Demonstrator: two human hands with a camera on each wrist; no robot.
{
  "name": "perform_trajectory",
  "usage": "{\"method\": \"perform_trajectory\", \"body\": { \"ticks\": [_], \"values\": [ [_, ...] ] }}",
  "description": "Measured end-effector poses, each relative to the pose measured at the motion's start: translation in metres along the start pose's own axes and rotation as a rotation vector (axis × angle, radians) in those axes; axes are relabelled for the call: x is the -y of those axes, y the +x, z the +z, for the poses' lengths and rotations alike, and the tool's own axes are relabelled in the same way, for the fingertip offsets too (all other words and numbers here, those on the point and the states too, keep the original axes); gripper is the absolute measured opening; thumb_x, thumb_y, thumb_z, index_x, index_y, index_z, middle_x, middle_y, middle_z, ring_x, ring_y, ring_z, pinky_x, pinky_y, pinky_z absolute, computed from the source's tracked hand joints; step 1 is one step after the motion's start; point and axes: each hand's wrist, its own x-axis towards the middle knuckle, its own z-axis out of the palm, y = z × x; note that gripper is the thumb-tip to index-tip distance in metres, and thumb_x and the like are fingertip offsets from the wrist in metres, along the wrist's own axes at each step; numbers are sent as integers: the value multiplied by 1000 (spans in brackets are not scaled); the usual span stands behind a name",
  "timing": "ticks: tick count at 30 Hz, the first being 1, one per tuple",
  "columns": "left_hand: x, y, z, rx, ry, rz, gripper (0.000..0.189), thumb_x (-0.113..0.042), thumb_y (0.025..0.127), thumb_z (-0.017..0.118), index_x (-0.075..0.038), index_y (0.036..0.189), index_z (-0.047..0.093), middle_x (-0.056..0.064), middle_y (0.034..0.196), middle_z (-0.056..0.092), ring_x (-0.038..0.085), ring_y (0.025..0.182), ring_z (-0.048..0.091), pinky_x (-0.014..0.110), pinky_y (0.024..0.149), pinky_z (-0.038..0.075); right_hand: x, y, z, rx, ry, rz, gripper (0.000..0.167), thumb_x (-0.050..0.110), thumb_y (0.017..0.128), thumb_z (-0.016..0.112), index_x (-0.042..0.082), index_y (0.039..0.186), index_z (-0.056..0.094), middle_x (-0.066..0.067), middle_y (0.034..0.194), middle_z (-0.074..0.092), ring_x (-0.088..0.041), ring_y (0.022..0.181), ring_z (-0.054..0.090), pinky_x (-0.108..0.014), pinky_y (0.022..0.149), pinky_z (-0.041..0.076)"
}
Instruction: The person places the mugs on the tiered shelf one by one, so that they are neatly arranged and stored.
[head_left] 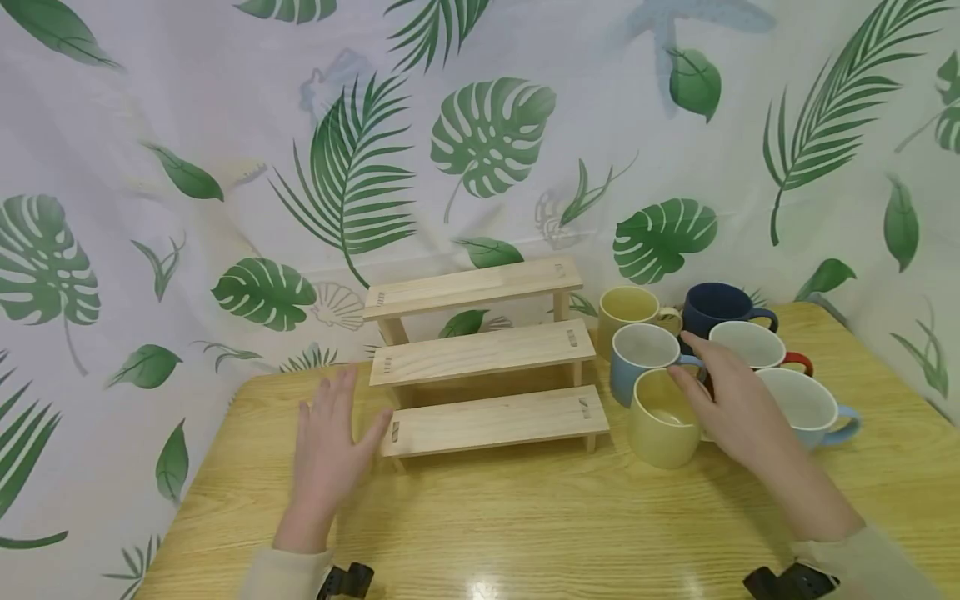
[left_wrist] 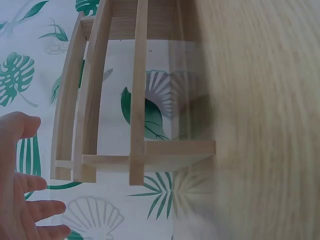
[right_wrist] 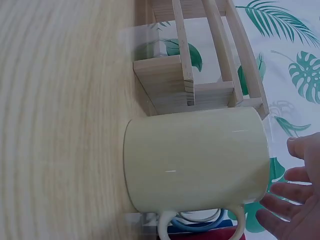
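A three-step wooden rack point(head_left: 495, 423) stands on the table in front of the patterned cloth. Beside its left end is my left hand point(head_left: 326, 454), fingers straight and spread, thumb close to the lowest shelf in the head view. My right hand point(head_left: 738, 408) hovers at the front yellow mug point(head_left: 663, 437), its fingertips by the rim. In the right wrist view this yellow mug point(right_wrist: 197, 160) stands upright with its handle turned away from the rack; the loosely extended fingers point(right_wrist: 292, 191) are near its rim, not closed round it.
Behind and right of the front mug are a light blue mug point(head_left: 626, 379), another yellow mug point(head_left: 615, 329), a navy mug point(head_left: 701, 315), a white-lined mug with a red handle point(head_left: 797, 362) and a blue-handled mug point(head_left: 813, 433). The wooden table point(head_left: 480, 525) reaches back to the leaf-print cloth point(head_left: 225, 100).
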Motion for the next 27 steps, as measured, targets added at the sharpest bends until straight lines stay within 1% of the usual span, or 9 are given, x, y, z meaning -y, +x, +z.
{"method": "perform_trajectory", "body": {
  "ticks": [3,6,9,11,13,15,18,22,27],
  "values": [
    [-2,-5,4,13,-37,-22,78,-54,94,48,-10,153,22,15,155,23,40,141,16,58,111,4,-1,-7,1,-40,-17,-35,54,30,101,50,-6,140,41,-11,90,52,-26,80,47,-39,68,37],
    [-2,-8,10,16,-77,-41,77,-53,95,49,-11,153,20,13,156,22,37,142,17,58,111,6,-2,-12,2,-52,-38,-71,51,27,100,52,-6,138,43,-6,82,48,-24,78,45,-38,68,34],
    [-3,-11,16,17,-127,-60,77,-50,95,51,-13,154,18,11,156,21,35,142,17,57,112,7,-4,-18,2,-55,-37,-103,50,25,99,53,-7,137,44,-13,93,56,-28,84,48,-42,72,37],
    [-4,-13,19,18,-157,-77,76,-47,95,53,-15,154,17,11,157,20,35,142,17,56,112,7,-5,-21,3,-43,-25,-104,51,24,99,54,-8,137,43,-20,109,59,-33,92,52,-48,78,41],
    [-5,-15,23,22,-181,-96,76,-46,95,53,-15,154,17,10,157,21,34,142,18,55,112,7,-7,-25,4,-21,-2,-88,53,26,99,53,-8,139,41,-26,126,53,-42,106,50,-57,85,40],
    [-5,-17,26,25,-200,-106,76,-45,95,54,-14,154,17,11,156,21,33,142,19,54,113,7,-8,-28,5,4,16,-67,56,27,99,53,-7,141,38,-28,133,48,-46,115,46,-62,89,38],
    [-5,-20,30,28,-227,-106,77,-46,96,53,-11,154,17,13,156,23,33,141,20,53,113,6,-10,-31,7,45,49,-38,60,29,99,53,-5,144,33,-28,138,43,-49,122,40,-66,92,34],
    [-4,-22,35,26,-247,-96,78,-48,96,52,-9,153,18,14,155,23,34,141,21,54,113,7,-12,-34,10,72,88,-26,61,28,99,54,-4,145,30,-28,138,40,-49,124,37,-67,93,33],
    [-3,-23,41,25,-255,-96,78,-51,95,50,-11,154,17,12,156,22,34,141,22,55,112,9,-14,-37,12,62,60,-38,66,30,98,56,-6,145,29,-30,140,38,-49,122,38,-67,93,33]
  ]
}}
